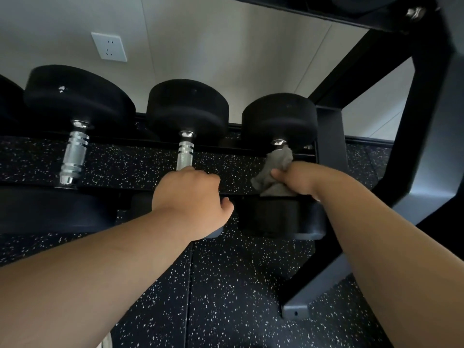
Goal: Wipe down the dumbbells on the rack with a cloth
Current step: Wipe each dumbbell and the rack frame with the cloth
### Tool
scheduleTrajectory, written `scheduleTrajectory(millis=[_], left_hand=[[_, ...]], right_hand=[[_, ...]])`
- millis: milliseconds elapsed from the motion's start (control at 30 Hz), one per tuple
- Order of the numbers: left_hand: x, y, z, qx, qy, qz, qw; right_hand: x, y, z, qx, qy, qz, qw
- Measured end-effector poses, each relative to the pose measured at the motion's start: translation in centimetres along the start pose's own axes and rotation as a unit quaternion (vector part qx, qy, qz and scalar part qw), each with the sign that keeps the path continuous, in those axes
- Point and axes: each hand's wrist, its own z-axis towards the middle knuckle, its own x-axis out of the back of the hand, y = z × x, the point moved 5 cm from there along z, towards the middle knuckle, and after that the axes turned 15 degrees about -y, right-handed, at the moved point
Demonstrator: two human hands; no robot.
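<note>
Three black dumbbells with chrome handles lie side by side on the lowest rack shelf. My left hand (193, 197) is closed around the near end of the middle dumbbell's handle (185, 153). My right hand (298, 179) grips a grey cloth (275, 169) wrapped over the handle of the right dumbbell (278, 116), hiding most of that handle. The left dumbbell (75, 96) lies untouched, its handle fully visible. The near heads of the middle and right dumbbells sit partly under my wrists.
The black rack frame (424, 101) slopes down on the right, with a foot plate (295, 312) on the speckled black rubber floor (238, 285). An upper shelf rail (326, 13) crosses overhead. A white wall socket (109, 46) is behind the rack.
</note>
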Motion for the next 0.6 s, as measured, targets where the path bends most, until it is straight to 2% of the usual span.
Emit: scheduleTrajectory(millis=[133, 267, 367, 433, 533, 600], left_hand=[[0.1, 0.0, -0.1, 0.001, -0.01, 0.0, 1.0], [0.3, 0.0, -0.2, 0.006, -0.007, -0.006, 1.0], [0.3, 0.1, -0.2, 0.009, 0.0, -0.01, 1.0], [0.3, 0.0, -0.2, 0.01, 0.002, -0.015, 1.0], [0.3, 0.0, -0.2, 0.009, 0.001, -0.021, 1.0], [0.3, 0.0, -0.1, 0.008, 0.0, -0.014, 1.0]], right_hand=[[2.3, -1.8, -0.7, 0.028, 0.124, 0.099, 0.987], [3.1, -3.4, -0.7, 0.016, 0.128, 0.107, 0.986], [1.7, -2.3, -0.7, 0.033, 0.111, 0.031, 0.993], [0.6, -1.2, -0.6, 0.025, 0.059, -0.017, 0.998], [-0.4, 0.0, -1.1, 0.06, -0.048, -0.018, 0.997], [-0.3, 0.6, -0.8, 0.094, -0.073, 0.018, 0.993]])
